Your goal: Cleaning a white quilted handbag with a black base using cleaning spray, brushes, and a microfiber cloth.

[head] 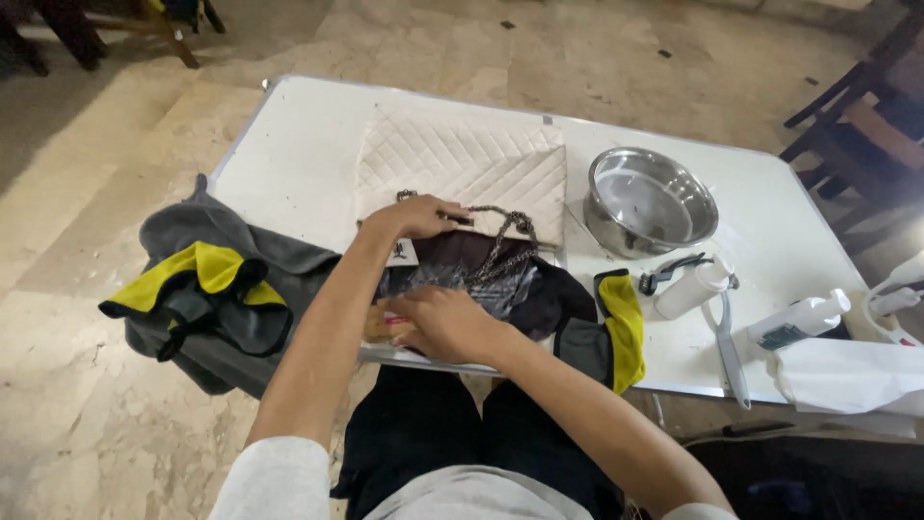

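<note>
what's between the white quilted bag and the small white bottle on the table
In the head view, a round steel bowl sits between the white quilted bag and the small white bottle.

A quilted bag (462,164) is pressed by the left hand (419,216); a steel bowl (650,200) is seen at 3 o'clock of it.

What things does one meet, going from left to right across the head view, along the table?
Grey and yellow cloth → left hand on the white quilted bag → steel bowl → white bottle → spray bottle → white cloth.
</note>
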